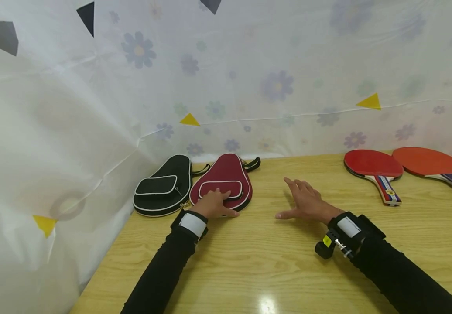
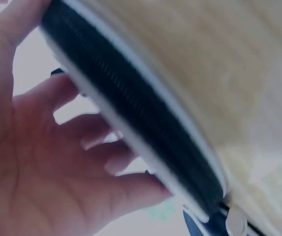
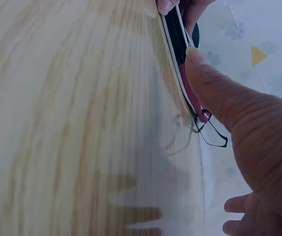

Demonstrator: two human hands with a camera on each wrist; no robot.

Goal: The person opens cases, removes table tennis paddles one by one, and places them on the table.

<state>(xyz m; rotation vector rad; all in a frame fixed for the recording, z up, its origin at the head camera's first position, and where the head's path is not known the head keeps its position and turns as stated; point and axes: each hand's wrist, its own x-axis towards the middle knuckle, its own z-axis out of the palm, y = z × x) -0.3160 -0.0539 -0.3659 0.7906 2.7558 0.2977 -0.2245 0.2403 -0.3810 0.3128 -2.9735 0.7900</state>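
Observation:
A maroon table tennis paddle case [image 1: 226,168] with white piping, a front pocket and a black wrist strap lies on the table. My left hand [image 1: 212,204] rests on its wide lower end, fingertips over the pocket and thumb spread along the near edge. In the left wrist view, the case's black zipped side [image 2: 126,101] runs right beside the fingers. A black paddle case [image 1: 175,168] of the same shape lies just to its left. My right hand [image 1: 306,203] hovers over the table right of the maroon case, fingers spread and holding nothing.
Two table tennis paddles lie at the back right: a red paddle [image 1: 373,163] with a striped handle and an orange-red paddle [image 1: 430,161] beside it. Flower-patterned white sheeting [image 1: 249,56] walls the back and left of the wooden table [image 1: 269,261].

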